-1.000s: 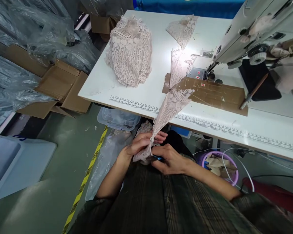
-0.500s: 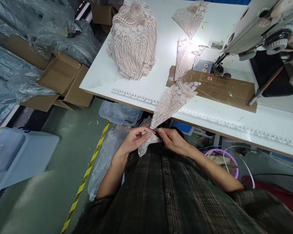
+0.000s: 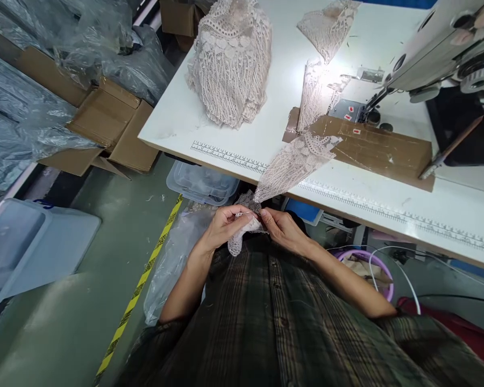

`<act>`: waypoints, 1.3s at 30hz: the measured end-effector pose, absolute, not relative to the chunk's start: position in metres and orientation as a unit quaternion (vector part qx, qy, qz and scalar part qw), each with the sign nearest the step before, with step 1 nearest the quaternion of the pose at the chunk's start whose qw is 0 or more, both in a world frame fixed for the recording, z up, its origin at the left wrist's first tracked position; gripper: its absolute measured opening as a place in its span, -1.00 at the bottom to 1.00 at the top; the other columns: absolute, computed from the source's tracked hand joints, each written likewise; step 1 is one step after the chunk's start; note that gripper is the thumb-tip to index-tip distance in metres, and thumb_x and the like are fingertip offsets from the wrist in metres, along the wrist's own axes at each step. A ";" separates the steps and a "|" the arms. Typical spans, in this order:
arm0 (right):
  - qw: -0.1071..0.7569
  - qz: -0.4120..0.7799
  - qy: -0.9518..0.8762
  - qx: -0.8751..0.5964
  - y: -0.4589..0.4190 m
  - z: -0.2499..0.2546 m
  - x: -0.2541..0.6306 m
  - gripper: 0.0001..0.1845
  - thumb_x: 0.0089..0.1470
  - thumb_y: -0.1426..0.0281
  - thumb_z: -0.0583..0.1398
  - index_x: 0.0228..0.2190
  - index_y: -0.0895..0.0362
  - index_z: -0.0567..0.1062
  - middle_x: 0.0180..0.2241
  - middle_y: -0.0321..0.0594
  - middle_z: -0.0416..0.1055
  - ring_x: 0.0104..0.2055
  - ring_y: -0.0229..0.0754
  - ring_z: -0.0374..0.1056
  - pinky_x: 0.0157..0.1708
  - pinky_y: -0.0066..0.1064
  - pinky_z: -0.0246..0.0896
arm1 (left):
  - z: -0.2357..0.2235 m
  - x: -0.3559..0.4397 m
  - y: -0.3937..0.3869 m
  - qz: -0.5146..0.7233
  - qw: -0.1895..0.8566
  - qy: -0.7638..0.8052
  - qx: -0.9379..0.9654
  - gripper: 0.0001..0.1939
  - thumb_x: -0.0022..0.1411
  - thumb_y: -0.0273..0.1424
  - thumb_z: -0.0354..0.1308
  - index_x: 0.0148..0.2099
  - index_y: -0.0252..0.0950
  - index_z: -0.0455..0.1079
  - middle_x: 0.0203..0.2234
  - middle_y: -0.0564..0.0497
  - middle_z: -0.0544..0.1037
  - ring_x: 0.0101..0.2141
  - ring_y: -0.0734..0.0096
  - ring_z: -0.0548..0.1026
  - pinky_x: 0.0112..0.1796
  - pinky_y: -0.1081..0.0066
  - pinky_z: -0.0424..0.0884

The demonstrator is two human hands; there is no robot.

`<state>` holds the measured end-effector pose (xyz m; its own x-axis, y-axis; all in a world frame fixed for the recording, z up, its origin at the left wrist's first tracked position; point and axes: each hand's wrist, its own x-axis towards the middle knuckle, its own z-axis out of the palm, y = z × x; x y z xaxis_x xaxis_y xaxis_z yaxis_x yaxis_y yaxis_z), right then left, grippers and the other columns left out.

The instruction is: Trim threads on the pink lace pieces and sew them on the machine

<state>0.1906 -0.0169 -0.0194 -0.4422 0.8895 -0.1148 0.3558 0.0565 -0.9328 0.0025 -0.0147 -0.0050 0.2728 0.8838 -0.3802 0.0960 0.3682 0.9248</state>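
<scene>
The lace strip [image 3: 292,165], centre, is pale beige with vein-like lines (dotted at one end). Lower centre, the shirt [image 3: 242,322] is dark green plaid.

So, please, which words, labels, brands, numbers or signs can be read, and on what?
No word, brand or number is readable.
Red arrow-like signs: two on the metal plate, one on the brown strip.
Ruler scale on the white table: figures too small.
Yellow floor tape: black print too blurred.

By the sewing machine [image 3: 431,48], red-arrow stickers [image 3: 347,117] mark the metal plate [image 3: 339,109] and brown strip [image 3: 391,156]; before it, the ruler [image 3: 363,204] on the table [image 3: 169,121] has illegibly small numbers.
</scene>
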 end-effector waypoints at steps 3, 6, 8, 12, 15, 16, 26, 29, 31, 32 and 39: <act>0.260 0.498 -0.689 -0.458 -0.015 -0.021 0.188 -0.52 0.31 0.09 -0.11 -0.54 0.11 0.19 -0.59 -0.37 0.12 -0.54 -0.32 0.00 -0.49 -0.43 -0.12 | -0.005 0.002 -0.014 0.302 0.646 0.519 0.471 -0.67 0.07 -0.16 0.28 -0.36 -0.38 0.47 -0.54 0.05 0.47 -0.53 0.55 0.35 -0.49 0.54 0.24; 0.257 0.485 -0.691 -0.470 -0.013 -0.025 0.185 -0.53 0.30 0.11 -0.08 -0.54 0.11 0.21 -0.61 -0.37 0.11 -0.55 -0.32 0.00 -0.49 -0.42 -0.13 | -0.006 0.002 -0.015 0.299 0.641 0.520 0.479 -0.66 0.08 -0.15 0.27 -0.36 -0.38 0.47 -0.54 0.05 0.46 -0.53 0.54 0.35 -0.49 0.53 0.24; 0.271 0.495 -0.671 -0.481 -0.014 -0.028 0.183 -0.53 0.29 0.10 -0.09 -0.53 0.11 0.22 -0.59 -0.36 0.12 -0.54 -0.31 0.03 -0.48 -0.43 -0.09 | -0.007 0.002 -0.016 0.295 0.638 0.524 0.481 -0.66 0.08 -0.14 0.27 -0.34 -0.37 0.48 -0.51 0.03 0.49 -0.51 0.52 0.37 -0.47 0.51 0.26; 0.301 0.571 -0.623 -0.443 -0.021 -0.040 0.181 -0.57 0.27 0.04 -0.08 -0.45 0.09 0.19 -0.54 -0.38 0.10 -0.51 -0.32 0.06 -0.48 -0.46 0.02 | -0.015 0.000 -0.017 0.293 0.650 0.520 0.471 -0.62 0.09 -0.11 0.26 -0.29 -0.37 0.47 -0.51 0.02 0.51 -0.53 0.51 0.40 -0.49 0.52 0.29; 0.259 0.575 -0.640 -0.438 -0.026 -0.054 0.181 -0.61 0.19 0.04 0.06 -0.44 0.08 0.16 -0.57 -0.43 0.07 -0.57 -0.34 0.03 -0.54 -0.49 -0.01 | -0.034 -0.003 -0.008 0.286 0.619 0.519 0.516 -0.56 0.15 -0.06 0.18 -0.22 -0.39 0.47 -0.44 -0.04 0.56 -0.46 0.42 0.48 -0.43 0.46 0.39; 0.239 0.544 -0.660 -0.459 -0.027 -0.059 0.182 -0.63 0.17 0.06 0.10 -0.44 0.08 0.16 -0.58 -0.44 0.08 -0.59 -0.34 0.03 -0.55 -0.48 -0.02 | -0.043 -0.004 -0.004 0.286 0.588 0.526 0.544 -0.55 0.17 -0.05 0.15 -0.20 -0.39 0.48 -0.39 -0.07 0.57 -0.41 0.36 0.51 -0.37 0.40 0.43; 0.287 0.364 -0.742 -0.485 -0.032 -0.027 0.203 -0.83 0.17 0.28 0.10 -0.41 0.11 0.29 -0.48 -0.29 0.31 -0.49 -0.28 0.22 -0.46 -0.45 0.09 | -0.042 0.009 0.020 0.375 0.505 0.475 0.616 -0.45 0.10 -0.06 0.27 0.01 -0.34 0.43 -0.15 -0.13 0.54 -0.15 0.26 0.50 -0.09 0.34 0.42; 0.373 0.318 -0.745 -0.453 -0.033 0.003 0.203 -0.87 0.16 0.31 0.13 -0.37 0.11 0.32 -0.50 -0.32 0.32 -0.54 -0.33 0.18 -0.50 -0.49 0.07 | -0.015 0.020 0.014 0.398 0.443 0.486 0.640 -0.69 0.22 -0.16 0.19 -0.21 -0.34 0.47 -0.38 0.00 0.53 -0.37 0.44 0.46 -0.28 0.46 0.39; 0.407 0.279 -0.734 -0.467 -0.033 0.015 0.203 -0.86 0.15 0.29 0.15 -0.34 0.11 0.35 -0.51 -0.33 0.34 -0.55 -0.35 0.19 -0.52 -0.52 0.07 | -0.005 0.026 0.008 0.379 0.397 0.458 0.699 -0.75 0.26 -0.24 0.15 -0.33 -0.34 0.44 -0.48 0.04 0.49 -0.44 0.49 0.42 -0.35 0.48 0.34; 0.412 0.259 -0.721 -0.493 -0.032 0.018 0.203 -0.82 0.15 0.26 0.17 -0.33 0.12 0.36 -0.52 -0.33 0.35 -0.57 -0.35 0.19 -0.53 -0.52 0.06 | -0.003 0.028 0.003 0.359 0.377 0.433 0.736 -0.78 0.27 -0.29 0.14 -0.36 -0.34 0.43 -0.50 0.04 0.47 -0.45 0.49 0.41 -0.36 0.48 0.32; 0.350 0.235 -0.636 -0.646 -0.031 0.008 0.206 -0.76 0.09 0.21 0.18 -0.42 0.14 0.38 -0.60 -0.32 0.34 -0.60 -0.30 0.20 -0.53 -0.49 0.06 | -0.007 0.028 -0.031 0.254 0.359 0.307 0.844 -0.83 0.27 -0.45 0.11 -0.39 -0.31 0.42 -0.52 0.05 0.48 -0.44 0.49 0.42 -0.30 0.46 0.32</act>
